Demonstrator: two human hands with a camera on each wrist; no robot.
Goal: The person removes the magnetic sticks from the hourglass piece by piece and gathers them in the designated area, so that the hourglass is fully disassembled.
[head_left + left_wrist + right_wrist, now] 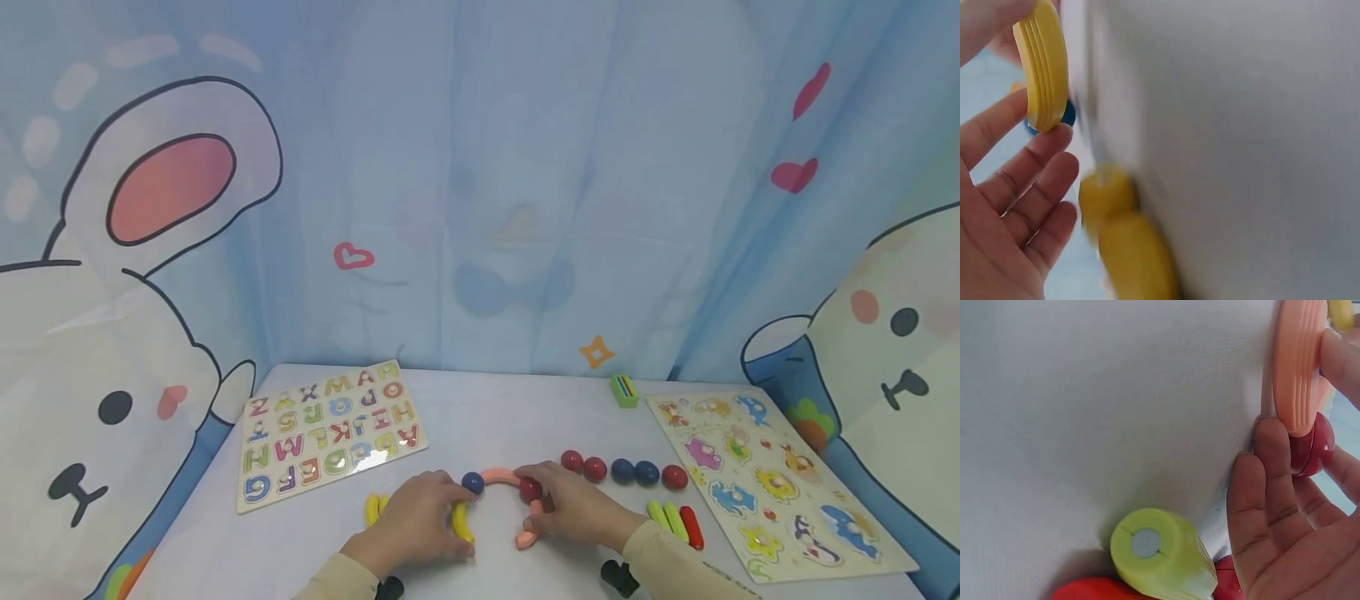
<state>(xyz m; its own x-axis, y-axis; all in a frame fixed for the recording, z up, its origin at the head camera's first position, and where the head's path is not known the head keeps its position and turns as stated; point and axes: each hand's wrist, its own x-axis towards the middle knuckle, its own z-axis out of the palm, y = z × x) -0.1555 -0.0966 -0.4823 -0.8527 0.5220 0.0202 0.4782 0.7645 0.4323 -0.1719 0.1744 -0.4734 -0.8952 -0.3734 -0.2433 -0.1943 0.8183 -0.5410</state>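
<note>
In the head view my left hand (pixel 420 523) pinches a yellow curved stick (pixel 461 523) between thumb and fingers. The stick's upper end meets a blue ball (pixel 472 482), with grooves along its side in the left wrist view. From that ball an orange curved stick (pixel 498 476) arches over to a red ball (pixel 529 490). My right hand (pixel 576 507) has fingertips at this red ball and its thumb on another orange curved stick (pixel 1300 369), which hangs down from the ball toward me. Together the pieces form an open ring on the white table (pixel 495 575).
More yellow sticks (pixel 372 508) lie left of my left hand. Behind my right hand runs a row of red and blue balls (pixel 622 472); light green sticks (pixel 667 518) and a red stick (pixel 692 527) lie nearby. Puzzle boards (pixel 330 433) flank both sides; a green block (pixel 624 391) stands behind.
</note>
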